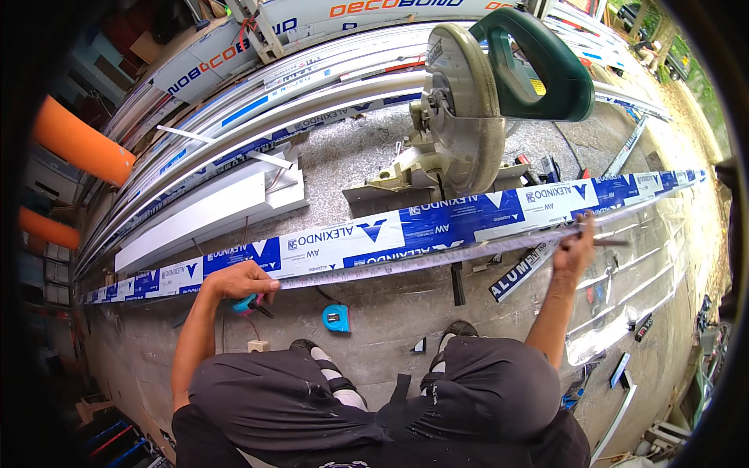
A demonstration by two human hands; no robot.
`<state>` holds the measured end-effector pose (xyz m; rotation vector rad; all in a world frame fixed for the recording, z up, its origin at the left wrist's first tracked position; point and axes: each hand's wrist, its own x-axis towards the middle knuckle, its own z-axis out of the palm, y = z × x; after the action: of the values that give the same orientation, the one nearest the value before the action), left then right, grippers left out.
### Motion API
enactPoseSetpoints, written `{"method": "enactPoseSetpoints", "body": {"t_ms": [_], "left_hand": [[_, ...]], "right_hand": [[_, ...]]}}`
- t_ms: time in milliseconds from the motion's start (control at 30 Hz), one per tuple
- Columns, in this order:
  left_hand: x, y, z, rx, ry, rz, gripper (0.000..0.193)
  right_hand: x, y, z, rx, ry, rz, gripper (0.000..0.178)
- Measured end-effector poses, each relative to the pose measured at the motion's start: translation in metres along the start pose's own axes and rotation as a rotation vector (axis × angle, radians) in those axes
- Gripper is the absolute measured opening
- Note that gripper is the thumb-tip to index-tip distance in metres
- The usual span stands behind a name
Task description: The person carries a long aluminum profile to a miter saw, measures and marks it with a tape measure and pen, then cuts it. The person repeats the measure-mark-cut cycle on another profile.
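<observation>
A long metal profile (460, 212) in blue and white film lies across in front of me, under the miter saw (460, 117). A tape measure's pale blade (390, 264) stretches along its near side. My left hand (243, 281) is closed, fingers pinching the blade's left end against the profile. My right hand (574, 243) is closed at the blade farther right, with a thin dark stick (612, 242) like a pencil in its fingers. Below my left hand is a teal and black object (248, 304), partly hidden. A blue tape measure case (336, 318) lies on the floor.
White profiles (203, 214) and long wrapped bars (312, 105) lie behind, left of the saw. Orange pipes (82, 140) stick in at the left. Clear plastic film (616, 304), a black marker-like tube (644, 327) and metal offcuts (620, 370) lie on the right.
</observation>
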<state>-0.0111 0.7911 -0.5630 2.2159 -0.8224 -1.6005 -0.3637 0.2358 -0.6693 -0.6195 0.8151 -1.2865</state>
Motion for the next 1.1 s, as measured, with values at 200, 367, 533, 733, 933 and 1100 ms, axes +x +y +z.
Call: {"method": "enactPoseSetpoints", "body": {"t_ms": [200,367,533,733,933,1100], "left_hand": [[0.017,0.002,0.023,-0.030,-0.131,0.102,0.044],[0.029,0.007,0.031,-0.099,-0.195,0.097,0.043],[0.033,0.008,0.036,-0.125,-0.231,0.117,0.043],[0.037,0.005,0.035,-0.105,-0.243,0.099,0.043],[0.036,-0.002,0.038,-0.091,-0.259,0.046,0.045],[0.038,-0.010,0.042,-0.081,-0.263,0.016,0.047]], "right_hand": [[0.048,-0.047,-0.011,-0.025,0.086,-0.098,0.032],[0.056,-0.045,-0.030,-0.200,0.185,-0.031,0.032],[0.051,-0.051,-0.038,0.004,0.114,-0.264,0.030],[0.072,-0.044,-0.047,-0.156,0.164,-0.013,0.029],[0.080,-0.004,-0.089,-0.263,0.201,0.153,0.032],[0.081,0.016,-0.117,-0.254,0.186,0.210,0.030]]}}
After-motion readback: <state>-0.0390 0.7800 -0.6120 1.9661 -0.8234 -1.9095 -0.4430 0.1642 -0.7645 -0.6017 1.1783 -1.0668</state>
